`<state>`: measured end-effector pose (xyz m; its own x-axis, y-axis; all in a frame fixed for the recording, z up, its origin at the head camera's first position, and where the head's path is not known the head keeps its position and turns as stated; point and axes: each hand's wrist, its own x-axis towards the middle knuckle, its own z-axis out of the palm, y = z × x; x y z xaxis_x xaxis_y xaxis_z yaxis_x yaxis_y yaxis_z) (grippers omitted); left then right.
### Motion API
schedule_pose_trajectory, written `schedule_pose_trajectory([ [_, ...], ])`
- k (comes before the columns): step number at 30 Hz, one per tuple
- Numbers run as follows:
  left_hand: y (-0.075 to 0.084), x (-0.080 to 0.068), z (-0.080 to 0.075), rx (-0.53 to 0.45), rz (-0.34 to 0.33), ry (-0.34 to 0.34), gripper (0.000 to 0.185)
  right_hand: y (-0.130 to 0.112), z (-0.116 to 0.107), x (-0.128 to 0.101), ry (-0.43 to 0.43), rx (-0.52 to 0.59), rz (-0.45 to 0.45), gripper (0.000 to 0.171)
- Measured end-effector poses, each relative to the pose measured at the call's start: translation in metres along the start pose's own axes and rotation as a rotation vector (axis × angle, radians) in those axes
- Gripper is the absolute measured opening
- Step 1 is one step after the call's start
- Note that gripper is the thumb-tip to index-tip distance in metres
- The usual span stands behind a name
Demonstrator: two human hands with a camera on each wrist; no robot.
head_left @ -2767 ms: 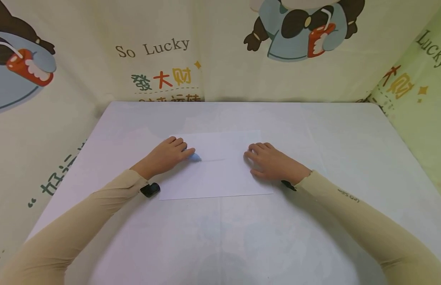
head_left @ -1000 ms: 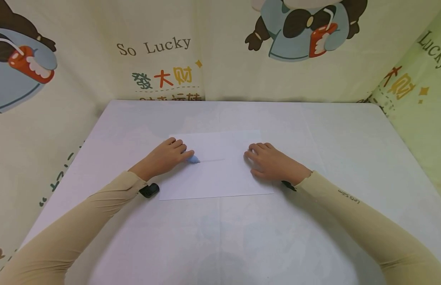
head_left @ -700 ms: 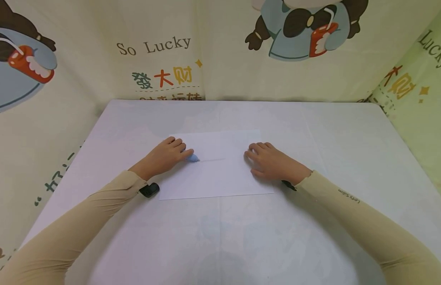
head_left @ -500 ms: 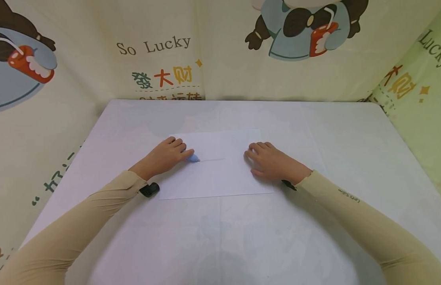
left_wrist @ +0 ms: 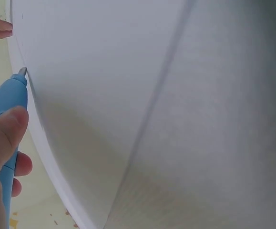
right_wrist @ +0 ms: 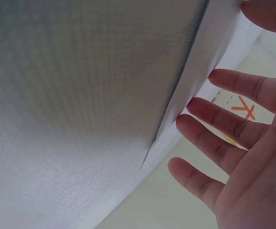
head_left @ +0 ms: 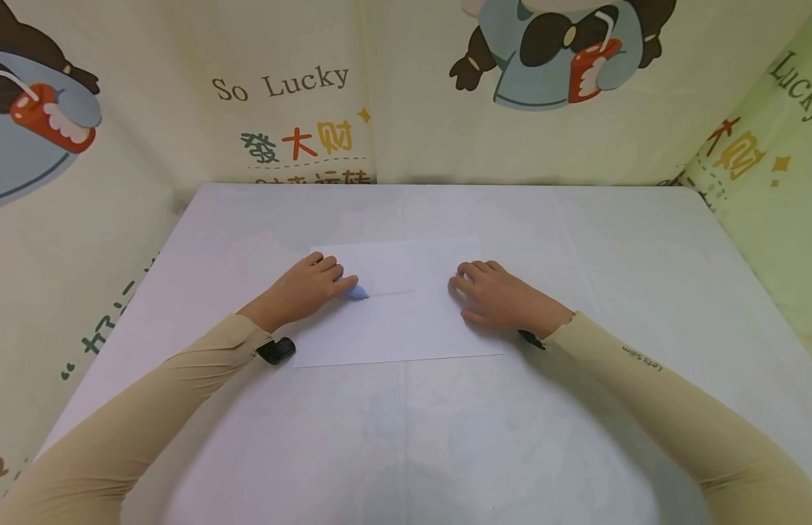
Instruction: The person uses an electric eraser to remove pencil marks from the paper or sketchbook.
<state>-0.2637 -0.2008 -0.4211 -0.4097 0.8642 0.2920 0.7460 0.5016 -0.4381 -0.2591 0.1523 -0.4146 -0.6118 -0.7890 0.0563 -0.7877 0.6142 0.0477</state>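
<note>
Head view: my left hand (head_left: 305, 286) grips a blue pen (head_left: 357, 292), tip on the paper (head_left: 406, 328); my right hand (head_left: 500, 299) rests flat, fingers relaxed, on the sheet.

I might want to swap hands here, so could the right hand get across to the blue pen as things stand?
Probably yes. The right hand rests flat on the sheet of paper, holding nothing. Only bare paper lies between it and the blue pen, which the left hand grips with its tip on the sheet.
</note>
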Motion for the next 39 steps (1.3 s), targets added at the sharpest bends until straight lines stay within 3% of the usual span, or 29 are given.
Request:
schedule_pose_trajectory([
  [7,-0.0005,-0.0008,0.0013,-0.009,-0.007,0.038,0.019,-0.0004,0.0004,0.0013,0.0,-0.01,0.0,0.042],
  [18,0.0004,-0.0004,0.0004,0.001,-0.04,0.041,0.018,-0.0007,-0.0003,0.0002,-0.011,0.002,0.009,0.042],
  [39,0.0021,0.001,-0.001,0.003,-0.01,0.004,0.02,0.0006,0.0019,-0.0001,0.002,-0.011,-0.005,0.042],
])
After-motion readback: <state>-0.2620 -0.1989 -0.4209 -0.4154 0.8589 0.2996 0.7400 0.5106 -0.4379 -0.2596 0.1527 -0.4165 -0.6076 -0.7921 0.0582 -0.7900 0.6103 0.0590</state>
